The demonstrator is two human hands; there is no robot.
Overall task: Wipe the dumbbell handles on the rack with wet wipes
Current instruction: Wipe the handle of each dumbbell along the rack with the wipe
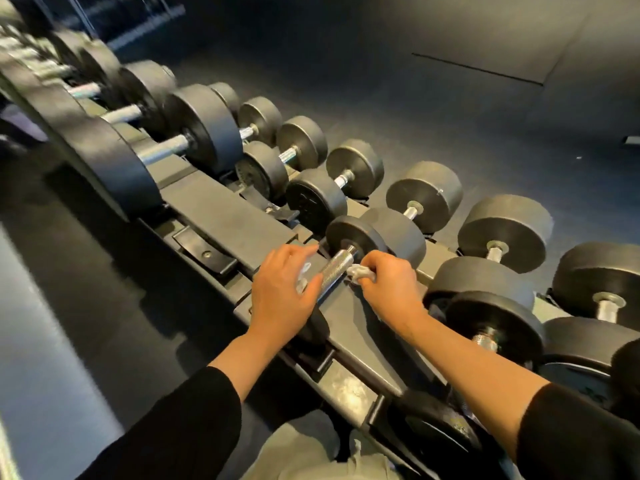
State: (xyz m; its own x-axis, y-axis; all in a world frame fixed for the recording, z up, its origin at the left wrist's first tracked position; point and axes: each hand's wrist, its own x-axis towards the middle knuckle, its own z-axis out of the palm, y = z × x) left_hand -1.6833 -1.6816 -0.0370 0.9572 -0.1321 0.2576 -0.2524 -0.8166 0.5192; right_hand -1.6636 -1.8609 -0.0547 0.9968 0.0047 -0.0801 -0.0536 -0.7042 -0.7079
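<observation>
We see 2 hands at 1 dumbbell handle on the rack.

The knurled chrome dumbbell handle lies on the upper tier of the rack, its far end joined to a black round weight head. Our right hand pinches a crumpled white wet wipe in curled fingers, just beside the handle's right side. Our left hand rests over the handle's near end, fingers relaxed and spread; a pale scrap shows under it, but we cannot tell what it is. More dumbbells sit in rows on the lower tier. Markings on the weight heads are too blurred to read; no brand is legible. Both forearms wear black sleeves.
</observation>
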